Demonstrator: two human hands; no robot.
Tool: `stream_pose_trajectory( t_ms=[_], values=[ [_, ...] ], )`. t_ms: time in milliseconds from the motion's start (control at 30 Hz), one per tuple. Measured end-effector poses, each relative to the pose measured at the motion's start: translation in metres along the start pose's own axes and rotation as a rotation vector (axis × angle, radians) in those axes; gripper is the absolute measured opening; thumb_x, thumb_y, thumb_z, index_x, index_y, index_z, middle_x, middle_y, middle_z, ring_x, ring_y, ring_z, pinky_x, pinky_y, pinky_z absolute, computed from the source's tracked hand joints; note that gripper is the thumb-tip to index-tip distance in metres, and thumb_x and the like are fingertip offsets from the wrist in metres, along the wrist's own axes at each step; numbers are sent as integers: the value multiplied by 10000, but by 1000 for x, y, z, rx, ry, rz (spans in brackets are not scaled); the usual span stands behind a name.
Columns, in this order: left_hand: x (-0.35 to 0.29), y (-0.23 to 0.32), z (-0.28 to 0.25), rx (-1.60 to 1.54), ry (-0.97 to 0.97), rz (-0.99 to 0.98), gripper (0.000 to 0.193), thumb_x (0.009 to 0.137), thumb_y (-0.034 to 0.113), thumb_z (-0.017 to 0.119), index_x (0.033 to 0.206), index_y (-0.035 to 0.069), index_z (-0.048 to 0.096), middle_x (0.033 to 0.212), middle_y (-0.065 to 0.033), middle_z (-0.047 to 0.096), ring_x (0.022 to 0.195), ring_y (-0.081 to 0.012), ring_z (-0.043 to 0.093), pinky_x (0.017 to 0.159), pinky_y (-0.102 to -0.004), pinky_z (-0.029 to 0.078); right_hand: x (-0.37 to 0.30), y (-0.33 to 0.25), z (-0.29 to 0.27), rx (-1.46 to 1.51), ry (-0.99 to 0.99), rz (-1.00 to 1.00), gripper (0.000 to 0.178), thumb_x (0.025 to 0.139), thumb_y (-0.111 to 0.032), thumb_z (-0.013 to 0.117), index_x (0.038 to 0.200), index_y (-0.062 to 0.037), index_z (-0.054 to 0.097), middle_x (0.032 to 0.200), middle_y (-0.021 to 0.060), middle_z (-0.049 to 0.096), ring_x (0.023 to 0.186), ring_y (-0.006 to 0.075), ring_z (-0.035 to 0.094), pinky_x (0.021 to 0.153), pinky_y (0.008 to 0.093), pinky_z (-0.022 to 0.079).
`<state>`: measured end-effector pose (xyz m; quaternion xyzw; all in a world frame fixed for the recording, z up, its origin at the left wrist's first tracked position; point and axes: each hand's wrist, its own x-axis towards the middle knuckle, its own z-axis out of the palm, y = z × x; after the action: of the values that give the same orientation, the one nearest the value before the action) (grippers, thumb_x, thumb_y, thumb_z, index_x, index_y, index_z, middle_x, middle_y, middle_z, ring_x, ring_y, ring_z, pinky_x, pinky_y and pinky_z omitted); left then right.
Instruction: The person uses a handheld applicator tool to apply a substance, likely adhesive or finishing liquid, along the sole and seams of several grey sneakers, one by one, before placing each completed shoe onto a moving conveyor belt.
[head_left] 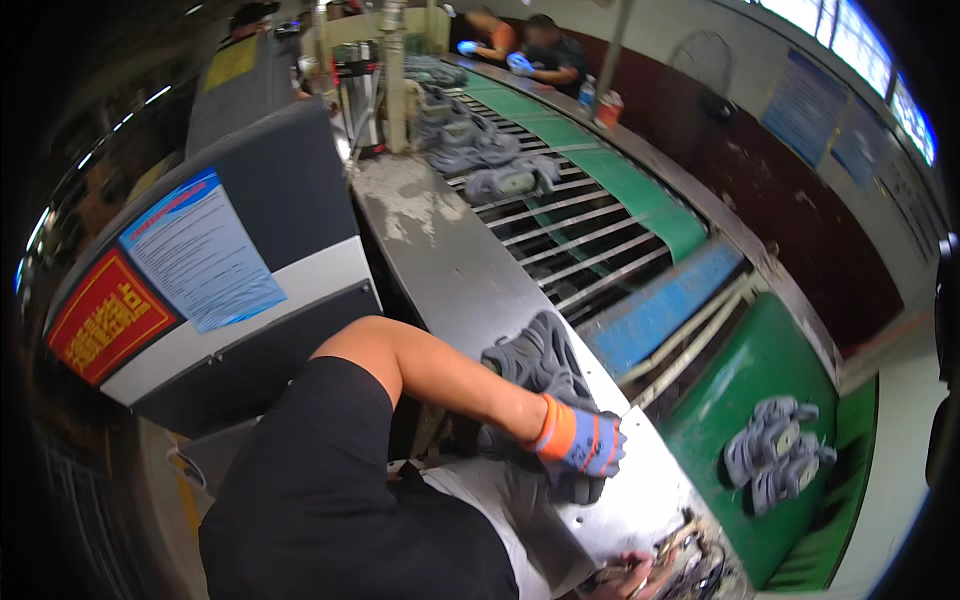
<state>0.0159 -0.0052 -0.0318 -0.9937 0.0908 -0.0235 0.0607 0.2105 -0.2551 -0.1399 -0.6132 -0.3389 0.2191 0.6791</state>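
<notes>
My left hand (pixel 585 441), in a blue-grey glove with an orange cuff, reaches across the metal bench. Its fingers are closed over a dark grey shoe (pixel 575 488), which the glove and forearm partly cover. More grey shoes (pixel 540 355) lie on the bench just beyond my forearm. At the bottom edge, my right hand (pixel 628 577) is partly cut off, its fingers curled beside a jumble of small metal-looking pieces (pixel 693 560). What it holds, if anything, is hidden.
To the right, a green belt (pixel 715 400) carries a pair of grey shoes (pixel 775 455). Beyond a blue bar (pixel 665 315), a slatted conveyor (pixel 570 235) bears several shoes. A grey machine (pixel 270 190) stands left. Two people in blue gloves (pixel 520 65) sit at the far side.
</notes>
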Motion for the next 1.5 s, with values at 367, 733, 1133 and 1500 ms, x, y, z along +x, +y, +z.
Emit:
stream_pose_trajectory(
  t_ms=[367,733,1133,1500],
  values=[
    [-79,-46,-78,-845,1121,-363,1005,496,435,926,1282,1,475,1202,-141,570,1101,-263,572,964,-394,458,3,-18,25,165,147,36,550,878,-161,544,1365,52,404,756,84,573,619,148,548,593,279,494],
    [-40,-76,-80,-1198,1026,-289,791,626,279,889,1269,-11,532,1241,-152,577,1118,-242,579,986,-372,455,31,-128,94,20,-328,-341,508,793,-32,558,1269,117,464,785,165,628,595,181,608,594,326,530],
    [-22,-99,-89,-1215,881,-417,846,646,403,844,1287,-32,504,1208,-117,588,1120,-201,570,971,-333,451,116,-165,154,69,-358,-484,506,728,9,612,1225,81,555,1013,197,653,708,183,656,670,269,522],
    [-24,-134,-60,-1233,951,-406,748,712,426,762,1258,-27,528,1135,-96,621,1051,-174,588,934,-316,466,73,-58,154,208,-271,-475,483,829,5,541,1294,89,441,641,79,545,510,132,513,496,265,442]
  ],
)
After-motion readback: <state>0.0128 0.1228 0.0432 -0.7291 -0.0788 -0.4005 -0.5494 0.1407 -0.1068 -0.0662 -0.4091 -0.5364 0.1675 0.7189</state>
